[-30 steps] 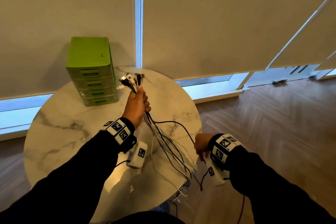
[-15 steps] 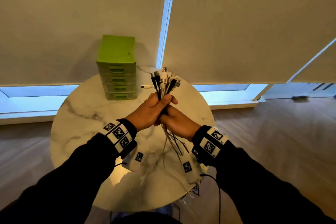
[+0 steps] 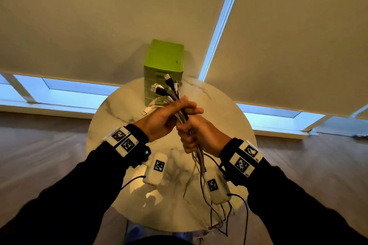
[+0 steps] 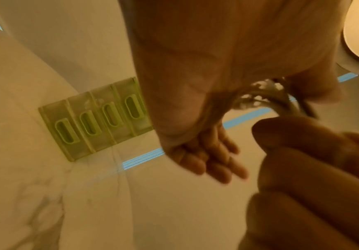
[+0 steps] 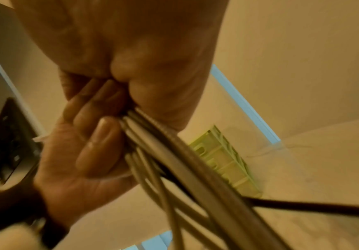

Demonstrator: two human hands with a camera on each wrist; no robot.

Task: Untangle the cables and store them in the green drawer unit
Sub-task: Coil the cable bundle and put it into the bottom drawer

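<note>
A bundle of white and black cables (image 3: pixel 180 114) is held upright above the round marble table (image 3: pixel 119 117). My left hand (image 3: pixel 177 108) grips it just below the fanned-out plugs (image 3: pixel 166 88). My right hand (image 3: pixel 189 135) grips the same bundle directly underneath, touching the left. The loose strands (image 3: pixel 199 167) hang past the table's near edge. In the right wrist view the cables (image 5: pixel 152 145) leave my right palm beside the left hand's fingers (image 5: pixel 101 135). The green drawer unit (image 3: pixel 164 55) stands at the table's far edge, its four drawers (image 4: pixel 97 118) shut.
Closed roller blinds (image 3: pixel 99 16) hang behind the table, with a strip of window (image 3: pixel 75 93) below them. Wooden floor (image 3: pixel 39 145) surrounds the table. One white plug (image 3: pixel 146 111) dangles left of my hands, above the tabletop.
My right hand came up from the table's near edge and took hold of the bundle under the left hand. The view swung, so the drawer unit is now straight behind the hands.
</note>
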